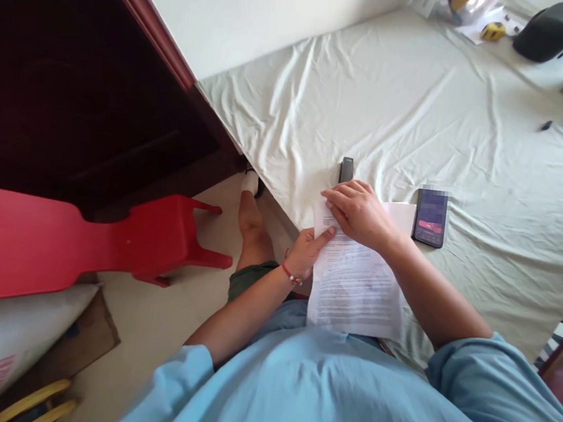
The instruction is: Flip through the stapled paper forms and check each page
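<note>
Head cam here, and some printed pages point(361, 290) are being held in front of the blue shirt point(318, 389), right at the near edge of a wrinkly pale green cloth point(418, 104). The left edge of the pages is pinched by the left hand point(309, 251), thumb on top, the other fingers mostly hidden underneath. A red bracelet point(292, 276) is worn on that wrist. The right hand point(359, 212) is laid over the top left part of the pages, back up and fingers bent; whether anything's actually being gripped by it can't be told from this angle. Lines of print can be made out, but they're too small to be read.

Just past the right hand, a small black oblong thing point(347, 169) is seen on the cloth, its near end partly covered by the fingers. A phone point(430, 220) with its screen lit is placed right by the pages' upper right corner. Way off in the far right corner, a yellow and black object point(493, 31) can be spotted. Down on the left, a red plastic chair point(107, 246) is parked on the floor point(147, 338), with a white sack point(1, 336) beside it.
</note>
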{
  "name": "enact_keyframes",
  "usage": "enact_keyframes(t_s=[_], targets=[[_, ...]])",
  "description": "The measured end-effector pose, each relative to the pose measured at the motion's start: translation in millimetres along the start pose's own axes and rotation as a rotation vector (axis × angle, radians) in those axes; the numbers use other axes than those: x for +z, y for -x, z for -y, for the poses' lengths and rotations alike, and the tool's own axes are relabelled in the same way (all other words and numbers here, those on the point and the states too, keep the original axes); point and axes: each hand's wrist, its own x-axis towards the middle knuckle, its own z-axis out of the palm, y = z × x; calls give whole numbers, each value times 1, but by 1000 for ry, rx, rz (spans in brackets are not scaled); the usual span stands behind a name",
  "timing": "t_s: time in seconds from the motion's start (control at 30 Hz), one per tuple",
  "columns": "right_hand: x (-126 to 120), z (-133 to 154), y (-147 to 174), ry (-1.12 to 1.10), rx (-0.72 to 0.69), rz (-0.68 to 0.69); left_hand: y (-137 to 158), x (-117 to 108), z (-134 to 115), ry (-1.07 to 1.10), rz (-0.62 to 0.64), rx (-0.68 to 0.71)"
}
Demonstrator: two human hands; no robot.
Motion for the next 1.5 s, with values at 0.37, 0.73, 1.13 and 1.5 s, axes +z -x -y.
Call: enact_keyframes(t_s=[0.37,0.73,1.13,1.5], targets=[[3,1,-2,28,-17,58,-9,-1,2,-151,-41,86],[-10,-27,4,-39,135,143,-27,-19,-10,-93,86,-25],[3,-28,3,-117,62,102,-32,-17,-16,-149,57,-36],[16,-42,10,-128,316,136,-44,-8,-9,-166,60,-183]])
